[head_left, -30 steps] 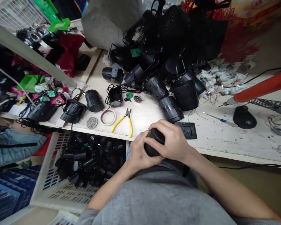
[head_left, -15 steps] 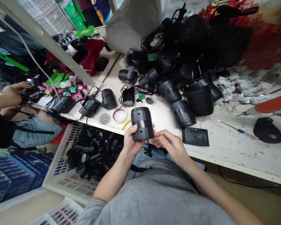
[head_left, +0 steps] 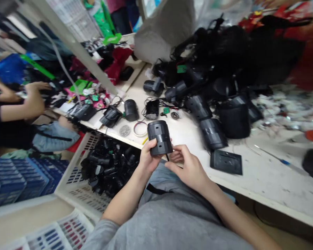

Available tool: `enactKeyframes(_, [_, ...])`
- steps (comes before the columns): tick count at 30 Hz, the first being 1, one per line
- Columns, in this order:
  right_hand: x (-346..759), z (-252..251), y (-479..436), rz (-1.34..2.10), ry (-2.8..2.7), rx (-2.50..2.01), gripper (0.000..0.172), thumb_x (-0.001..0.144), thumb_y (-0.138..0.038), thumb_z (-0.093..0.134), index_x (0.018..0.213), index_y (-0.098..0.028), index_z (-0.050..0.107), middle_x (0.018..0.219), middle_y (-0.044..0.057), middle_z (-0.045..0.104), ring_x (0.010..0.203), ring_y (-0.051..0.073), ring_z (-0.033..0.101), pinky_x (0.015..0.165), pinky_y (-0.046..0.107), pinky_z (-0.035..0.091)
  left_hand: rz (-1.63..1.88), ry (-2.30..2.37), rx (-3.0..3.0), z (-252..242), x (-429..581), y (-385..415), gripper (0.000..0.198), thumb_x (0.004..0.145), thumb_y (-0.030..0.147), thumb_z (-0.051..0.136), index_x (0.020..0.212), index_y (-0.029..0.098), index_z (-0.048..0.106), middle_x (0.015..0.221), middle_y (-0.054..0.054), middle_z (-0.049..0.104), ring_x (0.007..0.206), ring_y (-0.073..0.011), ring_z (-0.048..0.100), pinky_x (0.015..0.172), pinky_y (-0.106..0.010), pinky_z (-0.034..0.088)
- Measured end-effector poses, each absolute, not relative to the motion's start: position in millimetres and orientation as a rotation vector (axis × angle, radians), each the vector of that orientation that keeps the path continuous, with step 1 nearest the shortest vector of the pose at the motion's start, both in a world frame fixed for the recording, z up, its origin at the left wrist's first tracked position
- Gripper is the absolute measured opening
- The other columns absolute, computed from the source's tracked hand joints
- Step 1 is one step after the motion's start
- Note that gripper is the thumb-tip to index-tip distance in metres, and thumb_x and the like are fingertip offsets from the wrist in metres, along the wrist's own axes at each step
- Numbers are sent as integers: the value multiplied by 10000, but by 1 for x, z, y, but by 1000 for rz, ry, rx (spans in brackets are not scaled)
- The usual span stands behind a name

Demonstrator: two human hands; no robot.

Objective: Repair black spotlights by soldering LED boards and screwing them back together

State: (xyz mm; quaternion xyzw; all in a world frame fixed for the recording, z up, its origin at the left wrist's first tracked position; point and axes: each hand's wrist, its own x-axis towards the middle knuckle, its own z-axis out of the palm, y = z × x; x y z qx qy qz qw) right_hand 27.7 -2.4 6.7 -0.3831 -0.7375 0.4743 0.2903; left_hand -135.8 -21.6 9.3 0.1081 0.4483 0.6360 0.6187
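Observation:
My left hand [head_left: 149,157] is closed around a black cylindrical plastic housing [head_left: 159,137], thumb on its near side and fingers underneath. The housing stands roughly upright above the table's front edge, with small holes in its wall. From its underside comes a short piece of black cable [head_left: 167,157]. My right hand [head_left: 185,163] is at the housing's lower right, fingers curled and thumb against the cable; its grip is partly hidden. Behind the housing lie a roll of tape [head_left: 140,128] and a round silvery mesh disc [head_left: 124,131].
Similar black housings [head_left: 213,133] and a dark heap of parts [head_left: 224,52] cover the back right. A flat black plate [head_left: 226,162] and a screwdriver [head_left: 284,161] lie rightward. Below left stands a white crate [head_left: 65,184] of black parts. A co-worker's arm [head_left: 26,104] is far left.
The view has swung, so the table things appear shifted right. My right hand has closed in under the housing, and the cable that hung below it now mostly disappears at that hand.

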Motion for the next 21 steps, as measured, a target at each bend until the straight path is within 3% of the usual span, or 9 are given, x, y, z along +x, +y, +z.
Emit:
enactKeyframes(2, [31,2,-4,1270,-2036,-872,303,935,-441,628,1130,-213,587,943,55,746,838,190,746,751,313,612,1490,1075,296,15,-170,-33,476,562,396,803,947,121,750,888,-125,791,902,-353,767,895,-482,622])
enactKeyframes(5, [38,-10,-2,1002,-2159,-758,243,1007,-432,532,1026,-217,643,917,56,725,792,179,732,702,291,595,1543,1283,357,32,-242,-62,429,502,294,811,890,125,737,805,-98,782,826,-326,769,854,-457,641])
enactKeyframes(11, [52,-27,8,706,-2229,-682,302,1050,-410,472,901,-216,649,788,2,687,656,120,696,594,224,530,1719,1875,406,87,-396,-116,349,572,226,745,910,159,688,787,-45,743,751,-239,735,711,-348,646])
enactKeyframes(16, [51,-29,7,643,-2227,-686,334,1057,-394,463,831,-223,640,751,-13,668,640,103,680,598,209,513,1613,2213,423,98,-471,-90,451,464,182,803,882,160,636,753,-14,695,586,-145,639,545,-249,561])
enactKeyframes(21, [45,-31,4,597,-2203,-703,284,1054,-346,475,848,-225,629,759,-11,663,654,109,676,608,213,509,1539,2361,389,66,-501,-34,555,365,141,875,839,180,588,682,15,637,584,-160,622,537,-268,524])
